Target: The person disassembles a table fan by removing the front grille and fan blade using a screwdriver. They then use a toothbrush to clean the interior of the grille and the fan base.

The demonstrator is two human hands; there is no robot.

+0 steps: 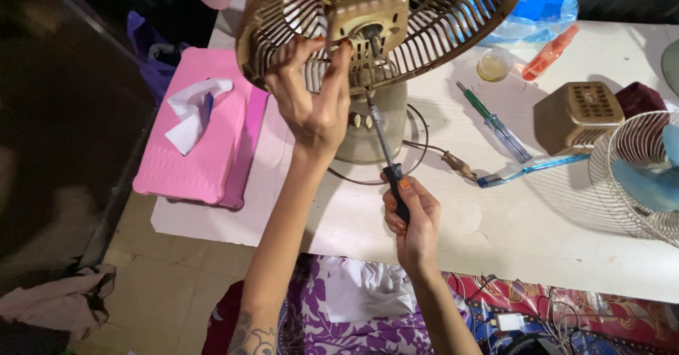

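A beige table fan stands on its base (371, 125) on the white table (537, 235). Its rear grille (438, 22) and motor plate (368, 15) face me. My left hand (311, 93) grips the lower part of the grille and plate, fingers curled on it. A black-handled screwdriver (385, 153) is in my right hand (410, 220), its shaft slanting up so the tip meets the motor plate near the shaft.
A pink tissue box (201, 132) lies at the table's left end. A green-and-clear screwdriver (495, 121), blue toothbrush (530, 169), beige motor cover (576, 114), small jar (493, 65), orange tube (548, 52) and a wire front grille with blue blade (643, 178) lie right.
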